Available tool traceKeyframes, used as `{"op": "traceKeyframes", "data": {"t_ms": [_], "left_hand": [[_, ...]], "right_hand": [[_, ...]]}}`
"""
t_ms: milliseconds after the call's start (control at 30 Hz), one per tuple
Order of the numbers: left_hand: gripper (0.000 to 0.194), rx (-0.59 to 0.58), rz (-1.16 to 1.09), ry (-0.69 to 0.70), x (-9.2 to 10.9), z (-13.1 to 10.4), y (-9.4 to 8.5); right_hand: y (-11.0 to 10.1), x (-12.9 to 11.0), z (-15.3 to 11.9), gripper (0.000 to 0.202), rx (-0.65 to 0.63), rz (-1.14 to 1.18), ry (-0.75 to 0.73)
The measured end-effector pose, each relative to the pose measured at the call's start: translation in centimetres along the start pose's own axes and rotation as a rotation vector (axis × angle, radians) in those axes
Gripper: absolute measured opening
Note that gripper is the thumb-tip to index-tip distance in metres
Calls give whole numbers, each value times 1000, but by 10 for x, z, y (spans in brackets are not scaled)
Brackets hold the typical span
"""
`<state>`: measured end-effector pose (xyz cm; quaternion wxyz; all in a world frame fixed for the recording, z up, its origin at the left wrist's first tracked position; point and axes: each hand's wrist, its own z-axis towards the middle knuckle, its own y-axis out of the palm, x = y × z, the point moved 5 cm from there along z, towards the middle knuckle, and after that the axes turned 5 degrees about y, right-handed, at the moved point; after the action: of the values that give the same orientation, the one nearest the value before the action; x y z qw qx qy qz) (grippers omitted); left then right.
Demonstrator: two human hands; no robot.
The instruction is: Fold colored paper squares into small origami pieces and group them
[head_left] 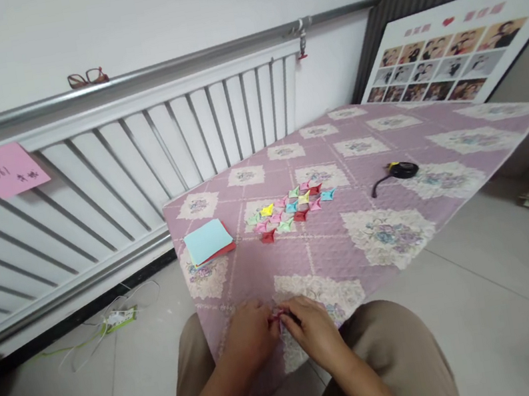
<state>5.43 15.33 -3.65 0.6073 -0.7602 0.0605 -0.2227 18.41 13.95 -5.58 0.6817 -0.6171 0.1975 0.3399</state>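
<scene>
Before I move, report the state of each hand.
Left hand: grip closed, pinching a small pink piece.
Right hand: grip closed on the same piece, from its other side.

We see a mauve cloth (332,240) with cream floral patches, a light-blue sheet (207,241) over red paper (225,250), and folded pieces (291,207) in yellow, pink, green, blue and red. Our trousers (397,338) are khaki-brown, the radiator (193,135) white, the sticky note (9,170) pink.
</scene>
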Motion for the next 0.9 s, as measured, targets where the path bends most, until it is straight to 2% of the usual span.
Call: {"op": "traceKeyframes", "data": {"t_ms": [267,433,500,633,767,900], "left_hand": [[26,-26,-5,-27,3,8,3],[21,16,-46,-21,4,4,-1],[15,79,-131,-6,3,-2,-3],[18,215,-312,9,-10,-19,1],[34,243,-349,-50,-31,-30,14],[25,230,-361,-71,-39,-28,20]], "right_hand": [[1,4,1,11,0,2,-1],[1,5,0,11,13,23,-3],[0,4,-1,12,21,26,-15],[-2,3,-3,13,21,30,-31],[-3,1,-5,16,23,43,-51],[-3,-1,-6,16,40,38,-70]]}}
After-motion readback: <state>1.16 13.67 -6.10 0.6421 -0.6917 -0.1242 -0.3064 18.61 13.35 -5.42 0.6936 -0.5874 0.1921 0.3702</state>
